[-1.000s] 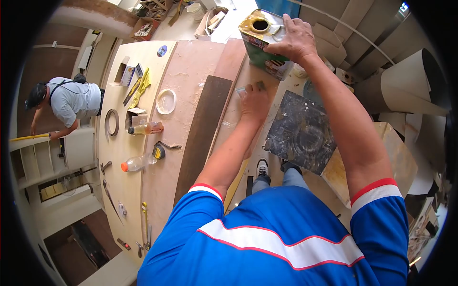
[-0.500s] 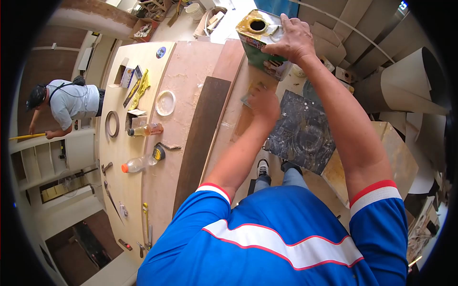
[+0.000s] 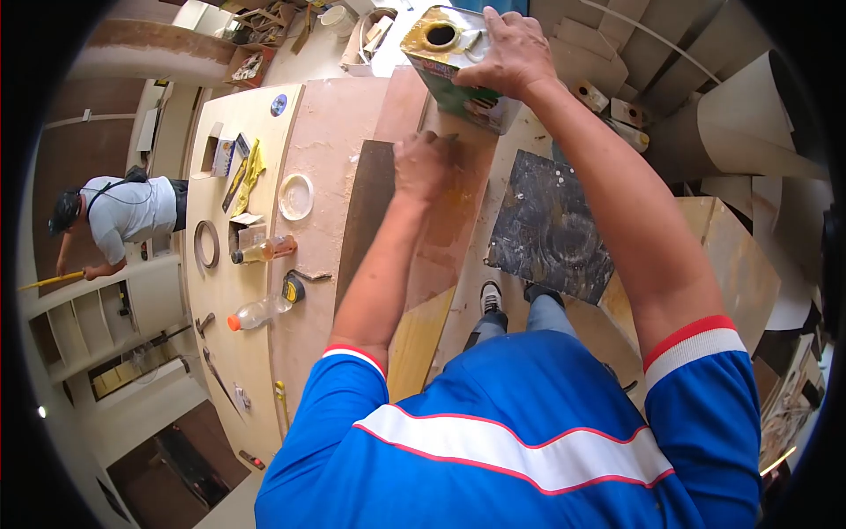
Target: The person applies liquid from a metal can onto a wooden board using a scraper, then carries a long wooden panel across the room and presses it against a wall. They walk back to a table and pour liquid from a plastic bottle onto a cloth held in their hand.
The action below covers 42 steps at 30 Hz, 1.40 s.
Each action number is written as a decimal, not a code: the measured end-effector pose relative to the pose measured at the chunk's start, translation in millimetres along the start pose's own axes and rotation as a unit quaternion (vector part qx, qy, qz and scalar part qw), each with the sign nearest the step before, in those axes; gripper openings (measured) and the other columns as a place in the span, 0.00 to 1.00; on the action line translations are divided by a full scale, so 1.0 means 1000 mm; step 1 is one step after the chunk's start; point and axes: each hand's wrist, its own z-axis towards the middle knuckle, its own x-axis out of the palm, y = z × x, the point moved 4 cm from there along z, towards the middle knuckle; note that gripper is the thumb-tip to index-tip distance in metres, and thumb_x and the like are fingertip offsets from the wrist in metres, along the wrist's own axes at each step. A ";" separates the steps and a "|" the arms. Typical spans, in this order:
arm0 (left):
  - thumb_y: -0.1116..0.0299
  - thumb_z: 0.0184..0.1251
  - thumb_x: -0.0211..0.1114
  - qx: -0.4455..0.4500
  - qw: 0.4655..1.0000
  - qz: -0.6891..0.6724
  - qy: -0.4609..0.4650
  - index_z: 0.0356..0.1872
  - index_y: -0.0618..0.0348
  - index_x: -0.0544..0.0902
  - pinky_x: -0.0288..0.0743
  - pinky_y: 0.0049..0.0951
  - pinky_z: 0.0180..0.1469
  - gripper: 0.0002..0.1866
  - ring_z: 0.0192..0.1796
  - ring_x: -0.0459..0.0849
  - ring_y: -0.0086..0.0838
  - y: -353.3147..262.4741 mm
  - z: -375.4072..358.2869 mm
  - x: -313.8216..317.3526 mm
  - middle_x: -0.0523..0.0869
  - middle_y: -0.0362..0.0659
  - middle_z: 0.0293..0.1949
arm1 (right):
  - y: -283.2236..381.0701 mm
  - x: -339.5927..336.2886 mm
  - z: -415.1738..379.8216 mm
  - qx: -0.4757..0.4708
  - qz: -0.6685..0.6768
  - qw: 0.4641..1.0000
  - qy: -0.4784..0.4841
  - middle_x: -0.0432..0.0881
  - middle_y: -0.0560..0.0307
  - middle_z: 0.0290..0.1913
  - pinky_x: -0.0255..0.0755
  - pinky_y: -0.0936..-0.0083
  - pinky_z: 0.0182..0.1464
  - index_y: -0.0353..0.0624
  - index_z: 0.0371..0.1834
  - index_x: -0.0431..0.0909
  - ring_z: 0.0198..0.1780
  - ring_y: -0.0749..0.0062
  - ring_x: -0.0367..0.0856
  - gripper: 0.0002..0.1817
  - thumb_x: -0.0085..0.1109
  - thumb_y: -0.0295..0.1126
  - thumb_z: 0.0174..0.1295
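My right hand [image 3: 511,55] grips the top edge of a metal can [image 3: 454,66], which has a round opening and yellowish residue on its lid. The can is slightly tilted above the far end of the bench. My left hand [image 3: 421,166] is closed just left of a wet, shiny brown patch on a long wooden strip [image 3: 419,339]. A small flat spreader [image 3: 451,138] seems to stick out of its fingers, mostly hidden. Beneath and left of that hand lies a dark brown board [image 3: 363,189]. The strip's near end is pale and dry-looking.
On the bench [image 3: 322,141] are a round white lid [image 3: 296,196], a tape measure [image 3: 293,287], bottles [image 3: 260,312] and a tape roll [image 3: 206,244]. A stained black panel [image 3: 551,225] is at right. A co-worker [image 3: 132,207] holds a yellow tool at far left.
My left hand has moved left and away from me, over the strip's left edge. The can and my right hand have shifted left in view. More of the strip's near end shows.
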 end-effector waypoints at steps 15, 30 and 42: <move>0.68 0.60 0.62 0.125 0.964 0.020 0.234 0.29 0.56 0.86 0.80 0.45 0.45 0.06 0.44 0.84 0.44 -0.019 -0.030 0.005 0.87 0.44 0.39 | 0.018 -0.040 -0.008 0.036 0.018 0.995 0.095 0.72 0.41 0.65 0.63 0.64 0.72 0.37 0.74 0.62 0.69 0.50 0.67 0.61 0.78 0.58 0.35; 0.74 0.57 0.58 0.032 0.995 -0.027 0.096 0.34 0.62 0.81 0.78 0.44 0.48 0.06 0.48 0.81 0.44 -0.080 -0.027 0.001 0.82 0.50 0.42 | 0.017 -0.042 -0.009 0.038 0.027 0.993 0.108 0.71 0.42 0.66 0.64 0.62 0.72 0.37 0.74 0.62 0.70 0.50 0.66 0.61 0.79 0.56 0.36; 0.73 0.53 0.61 0.144 0.983 -0.074 0.090 0.32 0.56 0.82 0.76 0.46 0.45 0.05 0.42 0.81 0.46 -0.050 -0.052 -0.002 0.82 0.48 0.37 | 0.014 -0.045 -0.008 0.048 0.032 0.992 0.114 0.74 0.44 0.62 0.67 0.63 0.70 0.40 0.67 0.68 0.67 0.51 0.69 0.53 0.78 0.55 0.37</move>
